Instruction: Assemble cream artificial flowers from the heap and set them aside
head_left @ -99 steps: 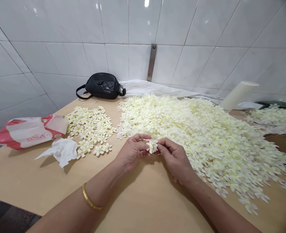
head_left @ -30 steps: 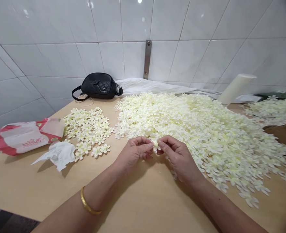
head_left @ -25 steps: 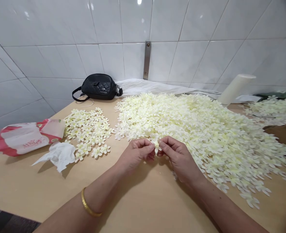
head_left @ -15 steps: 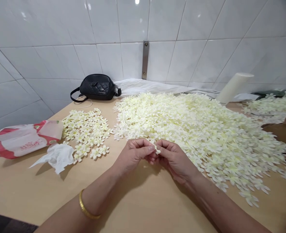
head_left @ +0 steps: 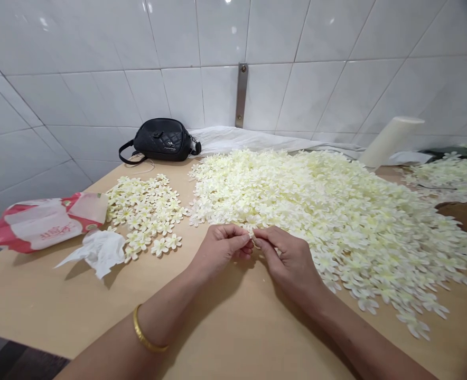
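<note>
1. Right hand (head_left: 291,261) has swung toward the far side since the last frame, fingers straighter, tips reaching across to the left hand (head_left: 220,250). Camera view has drifted slightly too.
2. Grip: both hands pinched, thumb against forefinger, fingertips meeting on one small cream blossom (head_left: 253,237). Not spread. Fingers hide most of it, so exact contact can't be confirmed.
3. Location: blossom is held just above the wooden tabletop (head_left: 59,301), at the near edge of the big heap of cream blossoms (head_left: 316,221). Right hand overlaps that edge.
4. Handling: piece is tiny and looks soft, so use fingertips only, with light, even pressure and wrists low. Keep the pinch off the heap so petals don't snag neighbours.
5. Left of the hands: flat patch of blossoms (head_left: 144,211), crumpled tissue (head_left: 99,252), red-and-white tissue packet (head_left: 45,221). Far edge: black quilted bag (head_left: 160,140). Far right: cream cylinder (head_left: 390,142).
</note>
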Motion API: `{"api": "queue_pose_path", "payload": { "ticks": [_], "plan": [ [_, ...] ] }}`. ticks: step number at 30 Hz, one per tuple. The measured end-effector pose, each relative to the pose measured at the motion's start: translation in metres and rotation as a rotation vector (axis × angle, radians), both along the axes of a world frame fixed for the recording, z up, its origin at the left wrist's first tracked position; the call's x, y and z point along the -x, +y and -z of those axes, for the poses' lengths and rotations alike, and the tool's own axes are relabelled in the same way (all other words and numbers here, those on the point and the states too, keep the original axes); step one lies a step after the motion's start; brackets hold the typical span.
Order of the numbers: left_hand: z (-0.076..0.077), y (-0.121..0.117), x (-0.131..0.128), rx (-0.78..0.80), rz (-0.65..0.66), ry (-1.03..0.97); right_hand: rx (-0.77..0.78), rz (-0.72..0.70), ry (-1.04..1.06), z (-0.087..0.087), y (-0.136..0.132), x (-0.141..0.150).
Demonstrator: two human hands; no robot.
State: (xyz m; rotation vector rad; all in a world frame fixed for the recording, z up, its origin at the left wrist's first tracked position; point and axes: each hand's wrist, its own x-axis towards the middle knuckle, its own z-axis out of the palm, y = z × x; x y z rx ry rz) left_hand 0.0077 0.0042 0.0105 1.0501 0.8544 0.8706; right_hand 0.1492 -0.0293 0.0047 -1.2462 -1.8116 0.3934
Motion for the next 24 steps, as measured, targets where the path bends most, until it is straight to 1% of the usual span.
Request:
{"api": "queue_pose_path", "payload": {
  "ticks": [5, 9, 14, 17, 21, 24],
  "plan": [
    [-0.005, -0.0016, -0.0003, -0.023, 0.057, 0.011, 0.122, 0.008, 0.108, -0.0004, 0.0023, -0.0063],
    [-0.0037, -0.0031, -0.0012, -0.04, 0.083, 0.023, 0.186, -0.019, 0.152, -0.0029, 0.0031, -0.009],
    [0.0006, -0.0039, -0.0016, -0.038, 0.089, -0.002, 0.177, -0.046, 0.111, -0.0059, 0.0022, -0.0099],
    [0.001, -0.0037, -0.0016, -0.042, 0.082, 0.009, 0.175, -0.048, 0.111, -0.0039, 0.0019, -0.0101],
    [0.0017, -0.0028, -0.0016, -0.079, 0.043, 0.059, 0.172, -0.063, 0.13, 0.0003, 0.002, -0.0097],
    [0.0027, -0.0022, -0.0014, -0.087, 0.036, 0.047, 0.189, -0.083, 0.145, 0.0002, 0.0017, -0.0092]
  ]
}}
